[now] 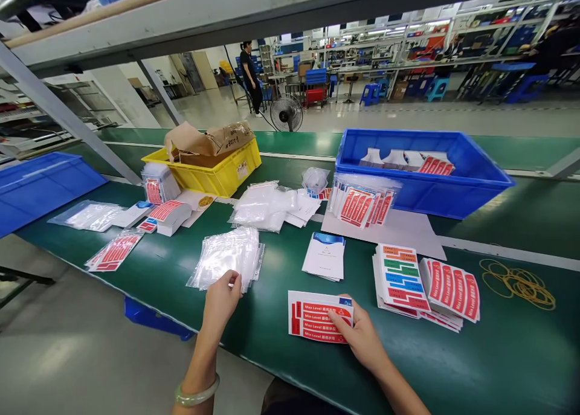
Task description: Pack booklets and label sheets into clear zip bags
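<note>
My right hand (360, 330) grips a small set of red-and-white label sheets (312, 325) printed "Max Level" and "Min Level", thumb on top. A bit of blue shows at their upper right corner. At the near edge of a pile of clear plastic bags (229, 255), my left hand (222, 300) has thumb and fingers pinched together on a bag. White booklets with a blue top (323, 259) lie beyond the right hand. To its right are a stack of multicoloured label sheets (401, 279) and a stack of red label sheets (453, 291).
Behind stand a blue bin (421, 191) and a yellow bin (212, 176) holding brown paper. Filled bags (362, 203) lean on the blue bin. More clear bags (260, 206) lie mid-table, finished-looking packets (115, 250) at left, rubber bands (519, 285) at right. A shelf beam (226, 10) crosses overhead.
</note>
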{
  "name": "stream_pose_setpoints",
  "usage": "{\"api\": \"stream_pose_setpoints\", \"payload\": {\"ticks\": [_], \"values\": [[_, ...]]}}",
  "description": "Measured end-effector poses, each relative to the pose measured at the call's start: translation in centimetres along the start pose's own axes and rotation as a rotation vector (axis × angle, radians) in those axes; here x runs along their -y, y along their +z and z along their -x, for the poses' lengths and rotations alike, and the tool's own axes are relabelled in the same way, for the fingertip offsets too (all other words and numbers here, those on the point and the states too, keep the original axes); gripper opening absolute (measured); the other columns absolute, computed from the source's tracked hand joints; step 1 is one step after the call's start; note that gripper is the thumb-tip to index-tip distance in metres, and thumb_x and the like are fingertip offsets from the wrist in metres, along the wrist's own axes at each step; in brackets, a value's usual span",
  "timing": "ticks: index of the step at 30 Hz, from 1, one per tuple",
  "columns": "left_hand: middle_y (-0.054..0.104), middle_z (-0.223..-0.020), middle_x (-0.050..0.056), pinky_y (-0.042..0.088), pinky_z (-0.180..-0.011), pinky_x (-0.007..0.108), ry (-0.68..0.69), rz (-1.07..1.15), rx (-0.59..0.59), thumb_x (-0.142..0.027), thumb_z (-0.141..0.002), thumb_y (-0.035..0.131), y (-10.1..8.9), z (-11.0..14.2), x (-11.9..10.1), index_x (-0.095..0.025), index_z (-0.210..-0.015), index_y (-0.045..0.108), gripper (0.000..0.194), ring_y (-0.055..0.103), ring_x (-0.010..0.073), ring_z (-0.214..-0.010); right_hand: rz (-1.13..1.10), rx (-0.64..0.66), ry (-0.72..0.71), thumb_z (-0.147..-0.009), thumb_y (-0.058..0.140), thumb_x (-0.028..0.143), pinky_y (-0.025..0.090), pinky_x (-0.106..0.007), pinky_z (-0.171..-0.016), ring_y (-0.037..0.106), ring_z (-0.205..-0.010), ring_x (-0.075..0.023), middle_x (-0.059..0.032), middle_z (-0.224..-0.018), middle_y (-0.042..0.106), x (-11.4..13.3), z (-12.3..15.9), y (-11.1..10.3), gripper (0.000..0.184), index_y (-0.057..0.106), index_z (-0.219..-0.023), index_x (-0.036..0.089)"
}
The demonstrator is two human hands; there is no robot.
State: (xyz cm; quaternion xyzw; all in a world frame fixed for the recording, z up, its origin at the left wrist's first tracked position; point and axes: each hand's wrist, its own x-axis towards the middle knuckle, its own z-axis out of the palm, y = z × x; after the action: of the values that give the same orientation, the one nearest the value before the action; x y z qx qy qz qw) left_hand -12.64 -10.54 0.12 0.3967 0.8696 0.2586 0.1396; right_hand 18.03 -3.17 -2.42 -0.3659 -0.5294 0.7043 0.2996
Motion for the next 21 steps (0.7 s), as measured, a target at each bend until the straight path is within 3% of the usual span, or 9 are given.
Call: {"api": "stream_pose_setpoints", "payload": {"ticks": [2,5,7,9,12,15,17,21], "values": [[0.065,-0.075,-0.001,0.043,-0.062,0.026,-0.005,0.065,-0.043,-0.037,-0.087,0.039,0.1,-0.1,-0.2,-0.021,-0.082,0.049,0.019,0.064,0.0162,-0.058,-0.065,-0.058,0.05,-0.074,0.066,0.057,0.054,-0.033,-0.074,0.065,-0.084,-0.022,-0.0078,-0.099,0.065,0.7,0.2,0.3,0.059,0.049,-0.116,0.019],[0.064,-0.083,0.0,0.047,-0.061,0.026,-0.008,0.169,-0.089,-0.038,-0.087,0.039,0.4,-0.3,-0.5,-0.021,-0.096,0.043,0.019,0.065,0.0152,-0.058,-0.122,-0.134,0.087,-0.074,0.067,0.055,0.056,-0.033,-0.07,0.066,-0.088,-0.0229,-0.0103,-0.119,0.058,1.7,0.8,0.8,0.085,0.024,-0.142,0.029],[0.062,-0.083,0.0,0.049,-0.059,0.026,0.011,0.224,-0.081,-0.037,-0.085,0.043,0.9,-0.2,-0.8,-0.021,-0.107,0.04,0.027,0.065,0.015,-0.06,-0.155,-0.16,0.061,-0.075,0.066,0.053,0.057,-0.032,-0.068,0.065,-0.093,-0.023,-0.011,-0.135,0.046,2.0,1.1,1.1,0.094,0.007,-0.147,0.035],[0.06,-0.084,0.0,0.05,-0.059,0.025,0.052,0.253,-0.051,-0.034,-0.083,0.044,1.7,0.2,-1.4,-0.021,-0.113,0.039,0.033,0.065,0.0143,-0.062,-0.148,-0.165,0.024,-0.079,0.063,0.053,0.057,-0.03,-0.066,0.064,-0.097,-0.0231,-0.01,-0.144,0.036,1.9,1.2,1.2,0.093,0.003,-0.147,0.036],[0.059,-0.084,0.0,0.05,-0.059,0.024,0.148,0.243,0.021,-0.032,-0.083,0.042,3.4,1.6,-2.8,-0.021,-0.111,0.046,0.03,0.061,0.0126,-0.062,0.004,-0.067,0.014,-0.084,0.054,0.055,0.056,-0.028,-0.065,0.063,-0.099,-0.0245,-0.011,-0.138,0.045,0.8,1.1,1.2,0.073,0.026,-0.145,0.029],[0.061,-0.085,-0.001,0.049,-0.063,0.022,0.25,0.177,0.11,-0.03,-0.084,0.041,5.2,3.5,-4.4,-0.022,-0.103,0.053,0.024,0.06,0.0125,-0.068,0.301,0.023,-0.039,-0.089,0.046,0.053,0.053,-0.03,-0.077,0.061,-0.1,-0.0252,-0.0116,-0.116,0.061,-0.4,0.6,1.1,0.047,0.06,-0.119,0.021],[0.061,-0.087,0.001,0.048,-0.066,0.024,0.267,0.089,0.112,-0.03,-0.086,0.04,5.9,4.7,-5.2,-0.021,-0.1,0.054,0.022,0.06,0.0141,-0.074,0.46,0.014,-0.09,-0.091,0.042,0.051,0.049,-0.032,-0.084,0.061,-0.098,-0.0243,-0.0103,-0.106,0.065,-0.9,0.3,1.0,0.042,0.067,-0.104,0.02],[0.057,-0.098,0.009,0.043,-0.062,0.033,0.159,-0.168,0.016,-0.036,-0.087,0.042,6.4,5.3,-5.1,-0.017,-0.098,0.049,0.024,0.059,0.0236,-0.08,0.489,0.0,-0.042,-0.091,0.04,0.054,0.048,-0.03,-0.082,0.061,-0.096,-0.0231,-0.0097,-0.105,0.065,-1.6,0.3,0.6,0.045,0.065,-0.103,0.019]]}}
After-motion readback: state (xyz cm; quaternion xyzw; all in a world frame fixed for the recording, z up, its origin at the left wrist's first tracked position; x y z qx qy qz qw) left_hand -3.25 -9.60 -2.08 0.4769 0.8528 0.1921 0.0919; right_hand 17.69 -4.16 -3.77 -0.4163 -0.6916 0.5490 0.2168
